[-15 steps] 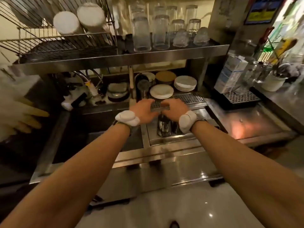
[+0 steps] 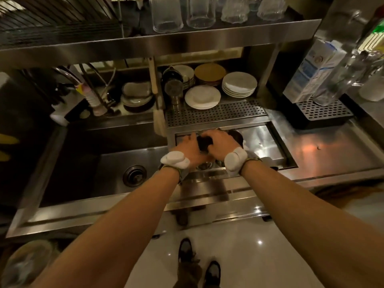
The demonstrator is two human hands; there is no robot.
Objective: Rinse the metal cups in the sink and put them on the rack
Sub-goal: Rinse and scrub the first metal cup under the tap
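Both my hands meet over the small right-hand basin. My left hand and my right hand together grip a dark metal cup, which I see from above between the fingers. Behind my right hand another dark round cup stands in the basin. Shiny cup rims show just below my wrists. The perforated metal rack runs along the back edge of the basin, right above my hands. It carries nothing.
The big sink with its drain lies to the left. Stacked plates and a brush sit behind the rack. Glasses stand on the shelf above. A milk carton and a drip tray are at the right.
The view has tilted down and moved closer. My hands have drawn back slightly from the rack edge, and the dark cup now shows between them.
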